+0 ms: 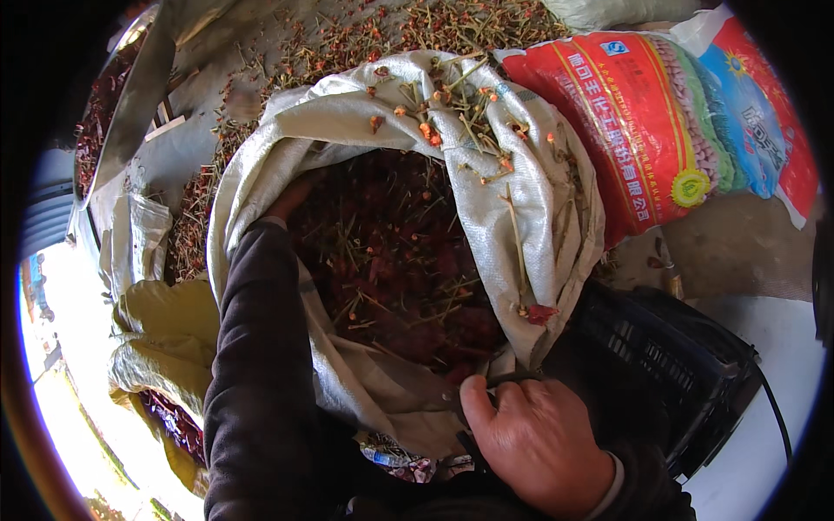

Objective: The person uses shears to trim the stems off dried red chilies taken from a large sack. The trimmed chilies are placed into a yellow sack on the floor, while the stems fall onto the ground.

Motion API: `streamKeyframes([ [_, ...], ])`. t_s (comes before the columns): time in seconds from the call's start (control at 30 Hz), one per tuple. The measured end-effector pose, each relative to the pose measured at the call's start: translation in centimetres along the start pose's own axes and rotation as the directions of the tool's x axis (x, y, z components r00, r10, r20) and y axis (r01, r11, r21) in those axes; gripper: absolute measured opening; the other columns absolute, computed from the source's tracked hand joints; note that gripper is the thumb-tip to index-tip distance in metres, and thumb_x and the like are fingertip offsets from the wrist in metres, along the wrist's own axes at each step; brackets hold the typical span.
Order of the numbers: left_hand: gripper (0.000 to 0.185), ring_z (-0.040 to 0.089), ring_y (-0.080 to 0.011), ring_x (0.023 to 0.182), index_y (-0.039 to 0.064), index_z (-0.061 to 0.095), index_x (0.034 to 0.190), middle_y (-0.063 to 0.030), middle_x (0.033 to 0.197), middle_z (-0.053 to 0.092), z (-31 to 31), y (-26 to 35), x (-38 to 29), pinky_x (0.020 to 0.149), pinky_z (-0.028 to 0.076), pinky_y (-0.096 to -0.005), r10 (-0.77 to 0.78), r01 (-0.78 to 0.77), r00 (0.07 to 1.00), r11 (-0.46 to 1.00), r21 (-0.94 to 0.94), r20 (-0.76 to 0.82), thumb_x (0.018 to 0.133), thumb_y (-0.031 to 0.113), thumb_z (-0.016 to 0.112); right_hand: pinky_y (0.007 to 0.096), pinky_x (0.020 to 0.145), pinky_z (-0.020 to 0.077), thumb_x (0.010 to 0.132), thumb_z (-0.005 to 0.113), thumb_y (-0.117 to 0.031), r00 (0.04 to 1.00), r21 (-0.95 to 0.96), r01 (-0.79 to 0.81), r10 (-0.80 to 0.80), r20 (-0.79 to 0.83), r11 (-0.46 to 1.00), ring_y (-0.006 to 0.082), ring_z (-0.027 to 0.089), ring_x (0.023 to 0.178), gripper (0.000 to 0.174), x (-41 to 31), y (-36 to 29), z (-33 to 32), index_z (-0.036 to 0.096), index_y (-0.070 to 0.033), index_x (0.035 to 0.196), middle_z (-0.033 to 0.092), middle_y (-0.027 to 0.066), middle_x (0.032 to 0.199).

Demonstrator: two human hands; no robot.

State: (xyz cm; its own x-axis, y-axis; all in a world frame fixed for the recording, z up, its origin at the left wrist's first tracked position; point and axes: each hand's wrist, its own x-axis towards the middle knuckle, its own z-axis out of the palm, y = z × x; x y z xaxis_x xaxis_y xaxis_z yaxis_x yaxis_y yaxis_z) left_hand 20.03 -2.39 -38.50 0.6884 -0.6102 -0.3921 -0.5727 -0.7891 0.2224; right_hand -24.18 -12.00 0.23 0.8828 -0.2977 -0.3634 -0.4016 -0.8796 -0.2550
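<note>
A white woven sack [257, 150] stands mouth-up before me, its rim rolled outward. Dark red dried chili peppers [404, 260] and loose stems lie inside it. My left hand [290, 198] reaches into the sack at its left inner wall; shadow hides the fingers. At the sack's near right rim, my right hand [537, 430] is curled around a dark object [515, 377], mostly covered by the fingers. Stems and orange-red chili caps [430, 133] cling to the folded rim, with a red pepper piece [541, 315] at its lower right.
Chili stems [417, 26] litter the floor beyond the sack. A red printed bag [606, 130] lies at the right, above a black plastic crate [658, 358]. On the left are a yellowish sack [166, 319] with chilies inside and a metal-sided container [133, 98].
</note>
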Motion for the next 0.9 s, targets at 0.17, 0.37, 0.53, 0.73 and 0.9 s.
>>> streamKeyframes([
  [0.17, 0.046, 0.058, -0.0355, 0.126, 0.004, 0.062, 0.132, -0.0222, 0.135, 0.062, 0.8, -0.1, 1.3, 0.110, 0.042, -0.0450, -0.038, 0.042, 0.998, 0.995, -0.089, 0.042, 0.094, 0.030, 0.061, 0.0336, 0.055, 0.0481, 0.087, 0.063, -0.016, 0.998, -0.026, -0.050, 0.049, -0.042, 0.998, 0.0164, 0.058, 0.064, 0.020, 0.1, 0.4, 0.8, 0.062, -0.009, 0.105, 0.048, 0.0012, 0.066],
  [0.37, 0.053, 0.055, -0.0360, 0.131, 0.003, 0.059, 0.138, -0.0221, 0.140, 0.060, -0.1, 1.1, 2.3, 0.113, 0.039, -0.0440, -0.057, 0.078, 0.993, 0.971, -0.224, 0.099, 0.094, 0.032, 0.064, 0.0343, 0.056, 0.0478, 0.087, 0.061, -0.017, 0.997, 0.046, -0.066, 0.065, 0.040, 0.997, 0.0180, 0.057, 0.064, 0.018, -1.6, 0.8, -0.1, 0.061, -0.008, 0.103, 0.049, 0.0019, 0.069],
  [0.53, 0.059, 0.053, -0.0365, 0.135, 0.003, 0.056, 0.143, -0.0220, 0.145, 0.058, -1.5, 2.5, 0.3, 0.116, 0.037, -0.0432, 0.000, 0.076, 0.979, 0.928, -0.365, 0.202, 0.094, 0.033, 0.065, 0.0370, 0.061, 0.0497, 0.086, 0.061, -0.018, 0.995, 0.184, -0.082, 0.071, 0.070, 0.980, 0.0193, 0.063, 0.070, 0.026, -3.1, 0.5, 0.5, 0.062, -0.008, 0.110, 0.059, 0.0057, 0.075],
  [0.73, 0.059, 0.061, -0.0384, 0.124, 0.007, 0.064, 0.134, -0.0195, 0.136, 0.064, -6.0, 9.1, -7.7, 0.105, 0.048, -0.0400, 0.270, -0.245, 0.937, 0.960, -0.137, 0.220, 0.079, 0.022, 0.078, 0.0388, 0.057, 0.0497, 0.084, 0.062, -0.012, 0.986, -0.010, -0.129, 0.127, -0.112, 0.992, 0.0223, 0.066, 0.062, 0.015, -2.2, 1.8, 0.5, 0.062, -0.003, 0.096, 0.059, 0.0051, 0.062],
  [0.9, 0.050, 0.065, -0.0380, 0.114, 0.006, 0.070, 0.124, -0.0185, 0.119, 0.070, -10.3, 11.9, -15.4, 0.100, 0.051, -0.0439, 0.388, -0.379, 0.908, 0.921, -0.085, 0.160, 0.077, 0.020, 0.080, 0.0425, 0.061, 0.0538, 0.095, 0.057, -0.013, 0.918, 0.214, -0.053, 0.132, -0.374, 0.975, 0.0311, 0.070, 0.066, 0.014, -1.2, 3.9, -1.2, 0.064, -0.002, 0.089, 0.067, 0.0139, 0.067],
])
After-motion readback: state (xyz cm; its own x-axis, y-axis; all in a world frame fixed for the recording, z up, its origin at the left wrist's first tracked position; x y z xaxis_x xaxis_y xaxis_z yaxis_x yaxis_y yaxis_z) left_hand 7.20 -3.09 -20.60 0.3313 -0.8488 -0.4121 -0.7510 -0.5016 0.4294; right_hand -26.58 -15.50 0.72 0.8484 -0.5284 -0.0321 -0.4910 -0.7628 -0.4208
